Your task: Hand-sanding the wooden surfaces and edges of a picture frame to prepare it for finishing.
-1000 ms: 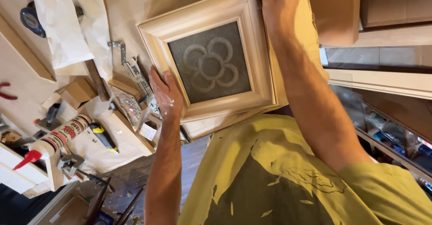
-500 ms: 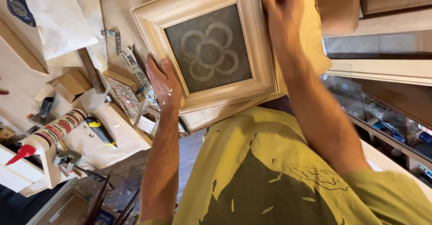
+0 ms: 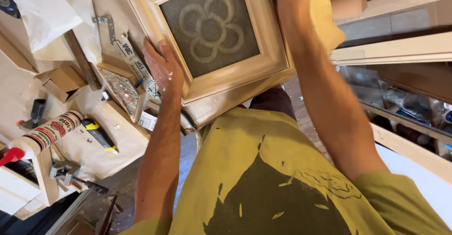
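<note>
A square pale wooden frame (image 3: 263,65) lies flat on the paper-covered workbench, holding a dark grey panel (image 3: 212,25) with a light flower-shaped ring pattern. My left hand (image 3: 162,68) presses flat against the frame's left edge, fingers together. My right hand (image 3: 292,0) is at the frame's top right corner, blurred, its fingers over the rim near the picture's upper edge. My yellow-green shirt (image 3: 263,178) fills the lower middle.
Left of the frame lie a tape measure (image 3: 134,63), a metal bracket (image 3: 106,25), a glue bottle with a red tip (image 3: 40,138), a yellow utility knife (image 3: 99,134) and a small cardboard box (image 3: 66,82). Shelves with clutter (image 3: 405,103) stand at the right.
The view has shifted so the frame sits higher and closer. My right hand has slid along the frame's right side toward the top corner. My left hand stays on the left edge.
</note>
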